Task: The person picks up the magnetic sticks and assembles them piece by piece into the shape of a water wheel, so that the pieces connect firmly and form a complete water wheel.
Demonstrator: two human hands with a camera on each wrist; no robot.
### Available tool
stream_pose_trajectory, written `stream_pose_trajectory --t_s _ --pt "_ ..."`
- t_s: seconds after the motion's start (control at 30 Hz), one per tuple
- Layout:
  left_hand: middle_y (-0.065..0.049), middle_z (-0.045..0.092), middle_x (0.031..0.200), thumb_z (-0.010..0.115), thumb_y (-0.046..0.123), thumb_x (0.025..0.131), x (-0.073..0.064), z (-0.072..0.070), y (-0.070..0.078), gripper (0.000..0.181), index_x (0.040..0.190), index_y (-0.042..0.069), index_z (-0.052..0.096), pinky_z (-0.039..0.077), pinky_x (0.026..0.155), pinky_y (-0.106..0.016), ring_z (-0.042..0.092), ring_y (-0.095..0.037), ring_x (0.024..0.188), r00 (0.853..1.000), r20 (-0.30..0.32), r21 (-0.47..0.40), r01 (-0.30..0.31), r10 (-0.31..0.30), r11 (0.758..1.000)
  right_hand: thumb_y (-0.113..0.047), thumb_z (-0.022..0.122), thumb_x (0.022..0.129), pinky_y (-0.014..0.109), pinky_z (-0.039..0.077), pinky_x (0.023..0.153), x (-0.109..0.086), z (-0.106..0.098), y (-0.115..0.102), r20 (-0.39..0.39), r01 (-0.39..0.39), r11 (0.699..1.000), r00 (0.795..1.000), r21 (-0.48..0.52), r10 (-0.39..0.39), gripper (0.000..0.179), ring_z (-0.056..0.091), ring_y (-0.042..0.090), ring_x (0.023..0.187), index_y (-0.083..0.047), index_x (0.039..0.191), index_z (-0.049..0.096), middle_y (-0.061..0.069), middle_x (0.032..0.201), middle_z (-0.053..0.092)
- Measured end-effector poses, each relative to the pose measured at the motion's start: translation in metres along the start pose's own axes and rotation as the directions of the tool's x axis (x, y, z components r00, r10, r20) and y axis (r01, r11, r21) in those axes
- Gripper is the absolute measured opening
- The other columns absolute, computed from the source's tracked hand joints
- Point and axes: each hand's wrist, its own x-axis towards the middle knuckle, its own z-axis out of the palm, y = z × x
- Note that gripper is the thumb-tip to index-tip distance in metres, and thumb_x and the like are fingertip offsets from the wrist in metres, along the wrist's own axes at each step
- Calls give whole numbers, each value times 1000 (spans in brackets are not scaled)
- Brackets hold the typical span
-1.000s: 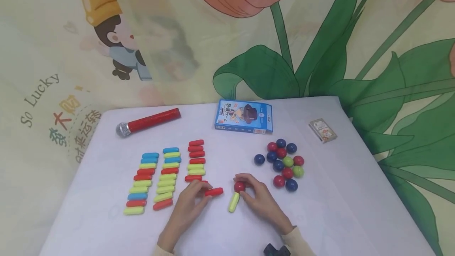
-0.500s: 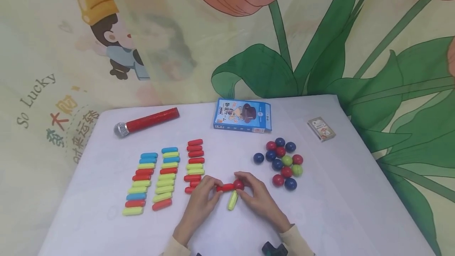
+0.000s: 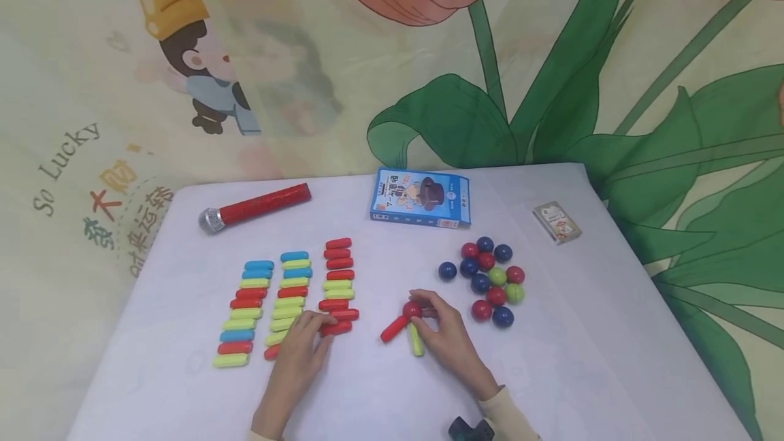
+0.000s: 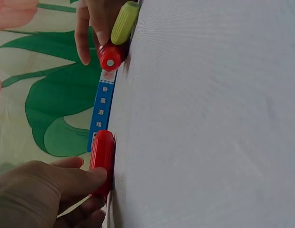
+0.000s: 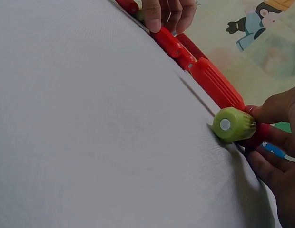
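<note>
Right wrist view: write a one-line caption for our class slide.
The right hand holds a red ball touching a red stick and a green stick; behind, the left hand pinches another red stick.

A red microphone [image 3: 260, 207], blue box [image 3: 420, 198] and small pale box [image 3: 557, 222] before a tulip-print backdrop [image 3: 447, 114].

Right fingers [image 5: 276, 107] and a lime stick [image 5: 232, 124] partly hide the red ball [image 5: 258, 137].

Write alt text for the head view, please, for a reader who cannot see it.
A person's right hand holds a red ball with a red stick and a lime stick touching it, while the left hand grips another red stick among three columns of coloured sticks. Loose balls lie at right; a microphone, blue box and small box sit behind.
</note>
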Motion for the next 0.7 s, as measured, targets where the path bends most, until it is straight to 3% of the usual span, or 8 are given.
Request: stream_pose_trajectory --t_s 0.13,0.3,0.4,0.57,0.7 --pt "8 62 100 81 7 75 2 3 5 37 106 18 65 55 83 -31 60 -9 98 999 -7 -98 -34 34 995 -4 74 81 29 51 92 1 0 0 23 2 1000 1000 9 -2 51 63 13 105 -16 128 56 -2 120 64" --pt "12 62 102 79 5 77 9 13 22 36 108 16 64 54 85 -26 60 -3 99 993 -22 -248 -122 120 961 -15 77 80 28 50 92 -1 3 -1 24 -10 999 1000 -43 11 55 59 9 106 -19 130 55 -7 115 63" --pt "9 61 102 78 6 78 17 22 32 35 109 15 64 54 85 -27 60 -4 96 985 -8 -225 -172 175 959 -10 76 81 30 51 92 -2 4 1 25 6 998 1000 -55 -5 56 61 10 103 -19 132 54 -7 112 64" --pt "6 59 100 78 8 79 26 31 44 34 108 15 63 55 83 -28 60 -8 95 965 12 -171 -258 264 951 0 71 81 34 50 94 -2 5 4 53 58 998 997 14 -59 57 63 16 107 -14 132 53 -2 114 67" --pt "5 58 101 77 9 80 30 32 47 34 110 16 62 55 83 -27 60 -8 94 953 59 -161 -285 297 945 2 69 82 35 48 97 2 2 3 84 48 998 995 34 -51 57 61 16 112 -14 134 51 -1 117 66"
